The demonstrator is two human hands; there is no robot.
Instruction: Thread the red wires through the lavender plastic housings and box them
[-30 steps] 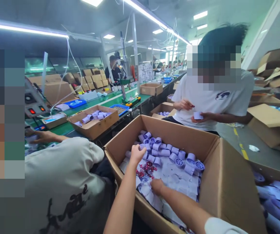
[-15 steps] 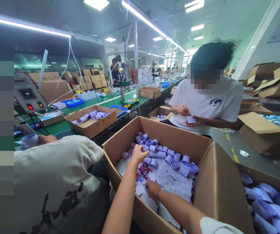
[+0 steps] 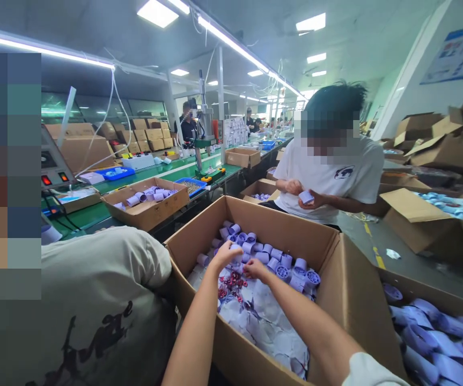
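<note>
My left hand (image 3: 225, 256) is closed around a short lavender plastic cylinder (image 3: 236, 254) over the open cardboard box (image 3: 279, 219). Close beside it, my right hand (image 3: 257, 269) has its fingers pinched on a small red part (image 3: 244, 269), partly hidden by the fingertips. A heap of small red parts (image 3: 233, 283) lies below both hands on white sheets (image 3: 261, 316). Several more lavender cylinders (image 3: 283, 272) lie along the box's far side, some showing spoked ends.
A co-worker in a white shirt (image 3: 323, 177) handles a similar cylinder across the box. Another person's grey-shirted back (image 3: 106, 300) is close at left. A carton of lavender parts (image 3: 436, 332) stands at right. The green conveyor (image 3: 178, 171) carries a shallow carton (image 3: 146, 206).
My right hand has moved up and away from me, from the white sheets to beside the cylinder in my left hand, now with a small red part. The view has shifted slightly.
</note>
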